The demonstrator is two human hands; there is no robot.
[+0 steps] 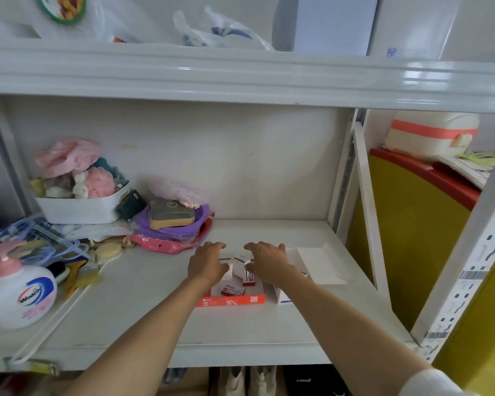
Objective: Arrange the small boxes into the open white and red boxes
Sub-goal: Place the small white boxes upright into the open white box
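A white metal shelf (143,310) carries everything here. Its left side is crowded: a white tub of soft items (82,205), a purple dish with a bronze tin (170,221), and a hand-soap pump bottle (17,292) near the front edge. On the right lies an open white box (317,264) with its flap folded back, and just left of it an open red box (232,299) with a few small red-and-white boxes (232,290) already lying in it.

Both hands reach over the red box. The left hand (207,264) curls down with its grip on an upright small white box (228,269), though how firmly is hidden by the knuckles. The right hand (267,261) covers more small boxes with its fingers spread; whether that grip holds anything I cannot tell.

The risk, as I judge it, is crowding: two hands working so close together could knock the standing boxes over or nudge the shallow red box toward the front of the shelf. Boxes dropped in tilted would also waste room and jam later ones.
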